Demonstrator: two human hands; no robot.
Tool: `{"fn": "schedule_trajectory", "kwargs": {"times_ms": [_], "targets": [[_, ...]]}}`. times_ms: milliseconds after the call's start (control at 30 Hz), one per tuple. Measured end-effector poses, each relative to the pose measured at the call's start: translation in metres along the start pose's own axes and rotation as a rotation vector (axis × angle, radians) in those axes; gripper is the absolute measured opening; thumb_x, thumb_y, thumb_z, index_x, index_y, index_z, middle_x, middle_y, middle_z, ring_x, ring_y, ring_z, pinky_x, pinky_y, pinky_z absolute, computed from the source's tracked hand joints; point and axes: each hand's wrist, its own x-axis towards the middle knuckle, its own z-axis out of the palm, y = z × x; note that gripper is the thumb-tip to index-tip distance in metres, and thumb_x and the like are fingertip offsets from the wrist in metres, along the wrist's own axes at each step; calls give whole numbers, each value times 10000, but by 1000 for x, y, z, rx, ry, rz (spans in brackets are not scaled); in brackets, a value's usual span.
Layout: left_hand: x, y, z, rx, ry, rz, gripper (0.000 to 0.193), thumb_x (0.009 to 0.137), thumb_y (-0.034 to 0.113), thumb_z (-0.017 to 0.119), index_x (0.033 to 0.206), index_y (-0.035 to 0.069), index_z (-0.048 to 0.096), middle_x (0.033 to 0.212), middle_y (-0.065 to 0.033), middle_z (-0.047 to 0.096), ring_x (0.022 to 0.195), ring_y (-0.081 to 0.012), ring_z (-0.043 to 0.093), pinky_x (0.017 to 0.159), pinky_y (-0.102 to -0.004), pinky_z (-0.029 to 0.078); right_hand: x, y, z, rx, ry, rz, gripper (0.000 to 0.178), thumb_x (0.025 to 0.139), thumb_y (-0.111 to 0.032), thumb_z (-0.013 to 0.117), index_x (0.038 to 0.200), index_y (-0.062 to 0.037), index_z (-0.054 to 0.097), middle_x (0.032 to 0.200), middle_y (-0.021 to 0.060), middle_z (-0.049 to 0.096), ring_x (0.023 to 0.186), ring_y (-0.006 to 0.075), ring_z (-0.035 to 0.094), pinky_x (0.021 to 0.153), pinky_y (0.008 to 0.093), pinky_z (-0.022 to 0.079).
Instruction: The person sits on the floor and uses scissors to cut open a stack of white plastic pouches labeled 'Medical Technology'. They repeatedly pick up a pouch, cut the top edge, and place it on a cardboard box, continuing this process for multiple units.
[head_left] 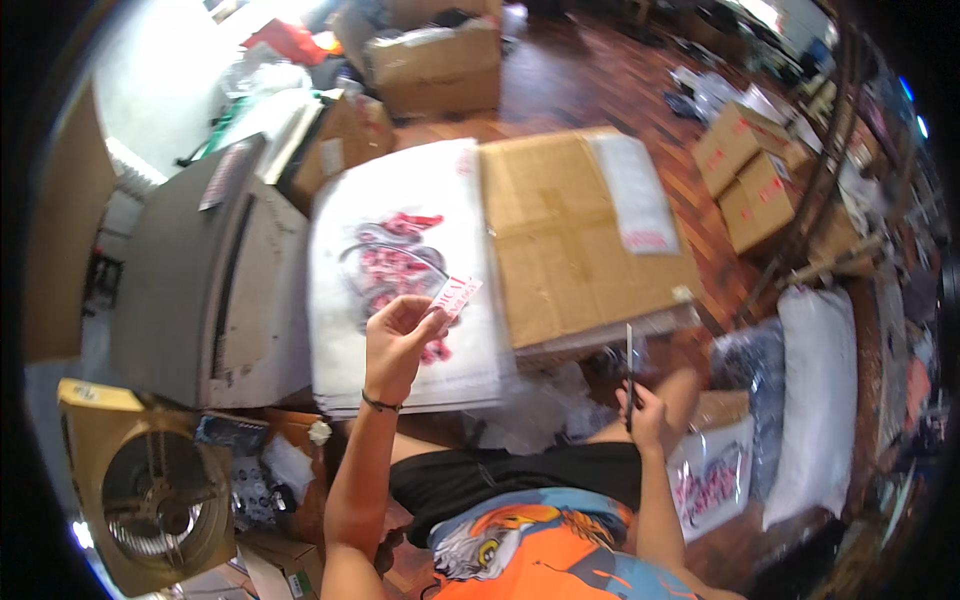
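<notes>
My left hand (394, 348) pinches a small white label with red lettering (458, 294) between thumb and fingertips. It is over a white sheet printed with a red and grey picture (425, 180). A thin dark curved line runs toward the label; I cannot tell whether it is a cord or part of the print. Lower right, above my thigh, my right hand (650, 418) is closed around a slim black-handled tool with a narrow metal blade (630, 355). The blade points away from me, apart from the sheet and the label.
A flat cardboard box (545, 260) lies right of the sheet, with a strip of white packets (635, 190) on it. Cartons (748, 185) stand at right, near a long white wrapped roll (815, 400). A grey cabinet (180, 290) and a gold-framed fan (155, 490) are at left.
</notes>
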Motion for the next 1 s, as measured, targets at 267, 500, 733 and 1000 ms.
{"fn": "schedule_trajectory", "kwargs": {"times_ms": [267, 500, 733, 1000], "targets": [[78, 192, -133, 788, 561, 728, 143, 858, 59, 766, 995, 32, 796, 919, -66, 784, 829, -99, 715, 715, -242, 538, 3, -5, 4, -232, 24, -71, 184, 917, -172, 776, 993, -15, 716, 581, -6, 600, 513, 62, 566, 455, 248, 400], [136, 237, -238, 1108, 762, 350, 162, 873, 232, 801, 972, 104, 819, 899, -48, 793, 790, -117, 740, 768, -266, 570, 6, 2, 8, -217, -19, -66, 218, 919, -134, 773, 1091, -9, 720, 611, -23, 582, 514, 46, 537, 452, 215, 400], [154, 227, -206, 1721, 983, 418, 336, 900, 253, 716, 1217, 145, 736, 1130, -112, 745, 1045, -294, 704, 928, -415, 549, 2, 1, -3, -82, -19, -65, 199, 925, -159, 768, 1084, -47, 725, 634, -41, 580, 513, 43, 529, 442, 220, 390], [141, 88, 51, 1291, -341, 824, 261, 857, 48, 703, 1118, 45, 689, 1161, -134, 664, 1119, -346, 613, 996, -429, 481, 18, 5, -2, -185, 258, -290, 369, 898, -188, 798, 1175, 36, 699, 676, 33, 654, 588, 71, 588, 547, 263, 477]]}}
